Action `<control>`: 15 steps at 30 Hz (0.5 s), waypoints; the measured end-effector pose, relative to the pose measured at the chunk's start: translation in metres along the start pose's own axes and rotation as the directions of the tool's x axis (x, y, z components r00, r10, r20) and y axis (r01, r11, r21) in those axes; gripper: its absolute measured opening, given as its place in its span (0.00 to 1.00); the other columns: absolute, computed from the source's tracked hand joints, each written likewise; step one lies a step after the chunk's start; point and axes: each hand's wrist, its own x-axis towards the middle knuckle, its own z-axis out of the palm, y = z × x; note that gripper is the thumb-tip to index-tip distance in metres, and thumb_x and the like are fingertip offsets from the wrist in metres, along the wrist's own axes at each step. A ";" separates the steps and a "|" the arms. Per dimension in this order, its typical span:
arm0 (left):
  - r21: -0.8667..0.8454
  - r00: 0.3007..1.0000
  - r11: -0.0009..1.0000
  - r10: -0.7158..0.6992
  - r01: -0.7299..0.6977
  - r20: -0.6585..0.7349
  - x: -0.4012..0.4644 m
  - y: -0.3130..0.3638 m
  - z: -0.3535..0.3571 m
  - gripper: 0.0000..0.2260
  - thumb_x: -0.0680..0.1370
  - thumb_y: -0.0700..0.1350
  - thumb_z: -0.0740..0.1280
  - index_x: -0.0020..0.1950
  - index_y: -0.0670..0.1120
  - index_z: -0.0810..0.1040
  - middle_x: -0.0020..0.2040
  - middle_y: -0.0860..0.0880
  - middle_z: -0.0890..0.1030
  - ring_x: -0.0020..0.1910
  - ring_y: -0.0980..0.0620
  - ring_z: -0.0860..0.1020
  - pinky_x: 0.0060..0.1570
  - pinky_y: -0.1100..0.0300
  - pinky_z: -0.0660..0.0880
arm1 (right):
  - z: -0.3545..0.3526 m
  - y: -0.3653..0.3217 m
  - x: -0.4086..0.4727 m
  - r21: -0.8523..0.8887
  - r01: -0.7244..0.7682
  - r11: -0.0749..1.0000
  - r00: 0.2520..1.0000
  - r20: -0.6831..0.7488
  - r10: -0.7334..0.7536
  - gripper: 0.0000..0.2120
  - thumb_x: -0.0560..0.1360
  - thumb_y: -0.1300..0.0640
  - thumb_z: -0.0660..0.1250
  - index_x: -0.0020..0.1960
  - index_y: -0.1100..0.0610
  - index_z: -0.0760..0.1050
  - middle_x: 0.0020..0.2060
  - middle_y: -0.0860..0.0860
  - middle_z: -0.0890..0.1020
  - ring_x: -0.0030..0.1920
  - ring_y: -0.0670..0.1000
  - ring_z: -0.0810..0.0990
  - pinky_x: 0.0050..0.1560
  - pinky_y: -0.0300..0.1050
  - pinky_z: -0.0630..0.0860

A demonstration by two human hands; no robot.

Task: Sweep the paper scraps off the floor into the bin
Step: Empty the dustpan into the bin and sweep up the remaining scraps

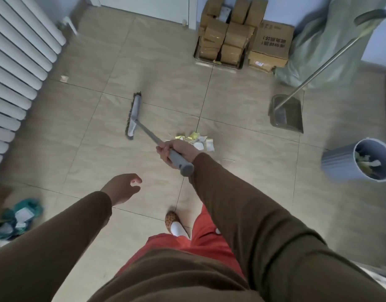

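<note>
My right hand (175,152) grips the grey handle of a broom (134,116) near its top end. The broom's head lies on the tiled floor to the left of a small pile of white and yellow paper scraps (196,139), apart from it. My hand hides part of the pile. My left hand (122,188) hangs free below, fingers loosely curled, holding nothing. A grey dustpan (286,113) with a long metal handle stands on the floor at the right. A grey bin (340,164) with some scraps inside stands at the far right.
Stacked cardboard boxes (237,33) and a green sack (331,42) line the far wall. A white radiator (15,68) runs along the left. A teal cloth heap (15,216) lies at lower left. One small scrap (64,78) lies near the radiator. My foot (174,223) stands on the tiles.
</note>
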 end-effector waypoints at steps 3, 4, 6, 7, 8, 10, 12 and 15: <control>0.020 1.000 1.000 -0.014 0.014 0.005 -0.011 -0.015 0.012 0.12 0.78 0.46 0.68 0.62 0.52 0.80 0.63 0.48 0.81 0.62 0.47 0.78 0.62 0.53 0.74 | -0.003 0.013 0.028 0.167 0.052 0.985 0.995 0.079 -0.066 0.06 0.82 0.63 0.51 0.48 0.61 0.65 0.38 0.52 0.68 0.17 0.46 0.70 0.19 0.33 0.72; 0.020 1.000 1.000 -0.018 0.018 0.007 -0.013 -0.018 0.016 0.12 0.78 0.46 0.68 0.62 0.51 0.80 0.63 0.48 0.81 0.63 0.47 0.78 0.63 0.53 0.73 | -0.012 0.019 0.031 0.194 0.070 0.978 0.994 0.066 -0.084 0.06 0.82 0.62 0.52 0.49 0.62 0.65 0.38 0.53 0.68 0.17 0.46 0.70 0.19 0.33 0.72; 0.013 1.000 1.000 -0.024 0.024 0.013 -0.018 -0.019 0.025 0.12 0.78 0.46 0.68 0.62 0.51 0.80 0.64 0.48 0.81 0.63 0.47 0.78 0.63 0.53 0.73 | -0.045 0.031 0.025 0.223 0.104 0.969 0.993 0.026 -0.113 0.07 0.82 0.62 0.52 0.50 0.64 0.66 0.39 0.54 0.69 0.17 0.46 0.70 0.18 0.35 0.72; 0.010 1.000 1.000 -0.025 0.025 0.018 -0.020 -0.016 0.030 0.12 0.78 0.46 0.68 0.62 0.51 0.80 0.64 0.47 0.81 0.63 0.47 0.78 0.63 0.53 0.73 | -0.067 0.036 0.016 0.230 0.114 0.966 0.993 0.003 -0.118 0.07 0.83 0.63 0.52 0.50 0.65 0.66 0.39 0.55 0.69 0.17 0.46 0.70 0.17 0.36 0.72; 0.008 0.999 1.000 -0.025 0.025 0.024 -0.022 -0.012 0.035 0.12 0.78 0.46 0.68 0.62 0.51 0.80 0.64 0.47 0.81 0.63 0.47 0.78 0.64 0.53 0.73 | -0.090 0.041 0.004 0.233 0.124 0.965 0.992 -0.029 -0.120 0.06 0.83 0.63 0.53 0.51 0.65 0.66 0.39 0.55 0.70 0.18 0.46 0.70 0.18 0.36 0.72; 0.005 0.999 1.000 -0.019 0.019 0.041 -0.026 0.001 0.046 0.13 0.78 0.46 0.68 0.62 0.50 0.80 0.64 0.47 0.80 0.64 0.47 0.77 0.64 0.53 0.72 | -0.134 0.051 -0.029 0.258 0.126 0.958 0.990 -0.091 -0.106 0.04 0.83 0.62 0.55 0.54 0.64 0.66 0.39 0.56 0.72 0.19 0.46 0.71 0.19 0.35 0.73; 0.000 0.999 1.000 -0.005 0.005 0.052 -0.031 0.020 0.056 0.13 0.79 0.46 0.68 0.63 0.50 0.80 0.65 0.46 0.80 0.64 0.47 0.77 0.65 0.53 0.72 | -0.167 0.060 -0.064 0.267 0.121 0.956 0.987 -0.137 -0.087 0.05 0.83 0.61 0.57 0.54 0.63 0.67 0.38 0.57 0.74 0.19 0.46 0.72 0.19 0.36 0.73; -0.024 0.998 1.000 0.016 -0.014 0.054 -0.038 0.056 0.073 0.13 0.79 0.46 0.67 0.63 0.50 0.79 0.66 0.46 0.79 0.64 0.47 0.77 0.63 0.53 0.73 | -0.196 0.078 -0.114 0.232 0.153 0.960 0.970 -0.220 -0.102 0.05 0.83 0.60 0.59 0.52 0.63 0.68 0.37 0.56 0.74 0.19 0.45 0.72 0.18 0.36 0.73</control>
